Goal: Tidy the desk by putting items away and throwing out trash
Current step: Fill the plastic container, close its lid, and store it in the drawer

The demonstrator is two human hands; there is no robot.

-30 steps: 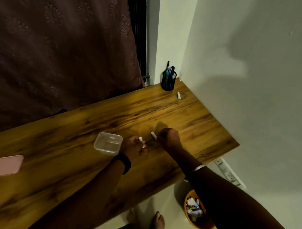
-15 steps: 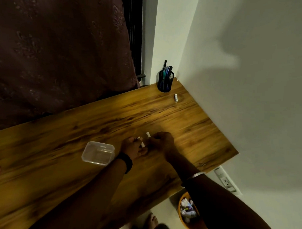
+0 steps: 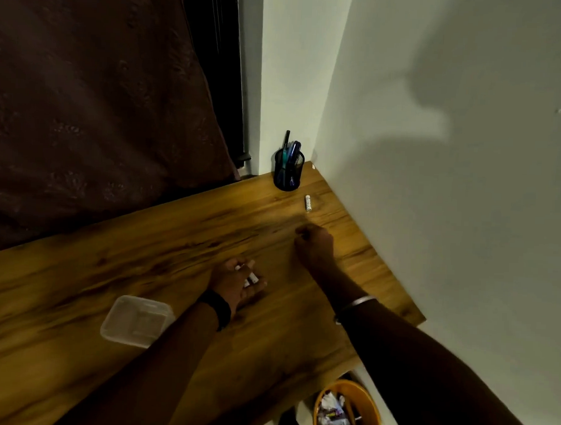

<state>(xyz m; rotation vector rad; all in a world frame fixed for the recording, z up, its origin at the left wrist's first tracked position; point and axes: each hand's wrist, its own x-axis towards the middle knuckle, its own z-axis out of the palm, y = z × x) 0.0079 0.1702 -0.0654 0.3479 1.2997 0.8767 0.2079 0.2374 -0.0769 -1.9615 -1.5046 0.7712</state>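
Observation:
My left hand (image 3: 238,284) rests on the wooden desk (image 3: 144,249), fingers curled around small white batteries (image 3: 251,277). My right hand (image 3: 314,245) hovers farther right with its back to me and its fingers curled in; nothing shows in it. Just beyond its knuckles another white battery (image 3: 308,203) lies loose on the desk. An empty clear plastic container (image 3: 137,321) sits left of my left wrist. Below the desk's front edge stands an orange bin (image 3: 366,403) holding crumpled trash.
A black mesh pen holder (image 3: 288,174) with several pens stands in the far right corner of the desk against the white wall (image 3: 431,217). A dark curtain (image 3: 102,94) hangs behind the desk. The desk's right edge ends near my right forearm.
My right hand has left my left hand and moved up and right toward the loose battery. The white piece it held now sits in my left hand. The view has shifted left.

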